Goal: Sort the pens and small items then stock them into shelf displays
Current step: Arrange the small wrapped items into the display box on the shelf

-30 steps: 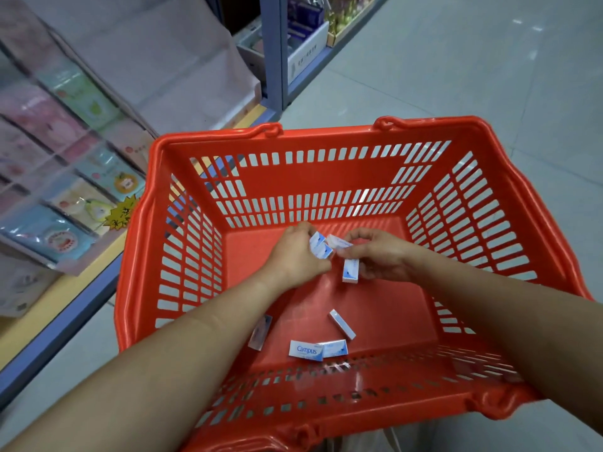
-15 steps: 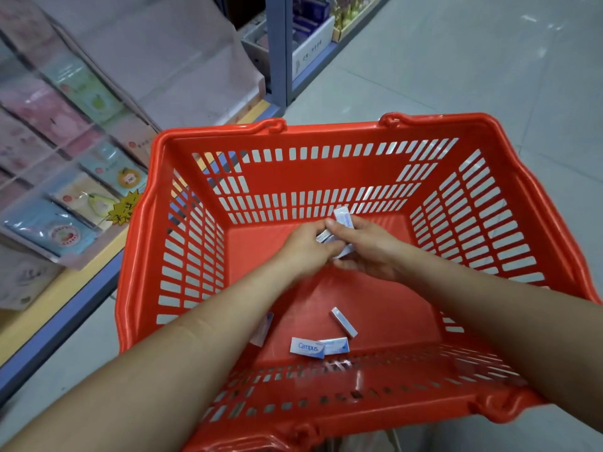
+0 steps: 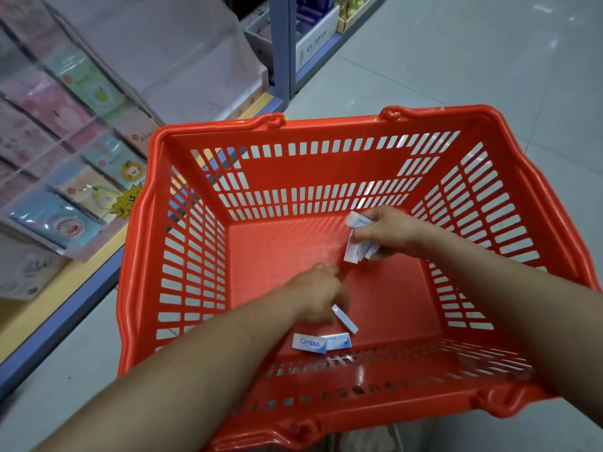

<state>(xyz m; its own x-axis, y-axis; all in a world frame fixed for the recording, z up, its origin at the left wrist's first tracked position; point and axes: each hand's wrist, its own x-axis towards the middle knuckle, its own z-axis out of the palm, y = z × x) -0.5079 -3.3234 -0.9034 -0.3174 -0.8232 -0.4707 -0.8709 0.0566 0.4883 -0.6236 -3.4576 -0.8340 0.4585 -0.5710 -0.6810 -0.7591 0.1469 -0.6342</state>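
Note:
Both my hands are inside an orange plastic basket (image 3: 538,210). My right hand (image 3: 388,233), near the basket's far right, is closed around a bunch of small white-and-blue erasers (image 3: 354,249). My left hand (image 3: 318,296) reaches down toward the near floor of the basket, fingers over a loose eraser (image 3: 346,319) standing on edge. Whether the fingers touch it I cannot tell. Two more erasers lie flat just below, one marked "Campus" (image 3: 309,343) and one beside it (image 3: 337,340).
A shelf unit on the left holds clear acrylic trays of pastel packets (image 3: 68,203) above a yellow-and-blue shelf edge (image 3: 49,324). A blue shelf post (image 3: 280,44) and boxed stock stand at the back. Grey tiled floor (image 3: 489,60) lies to the right.
My hands have separated. The right hand moved right with the bunch of erasers; the left hand dropped toward me to the loose erasers on the basket floor.

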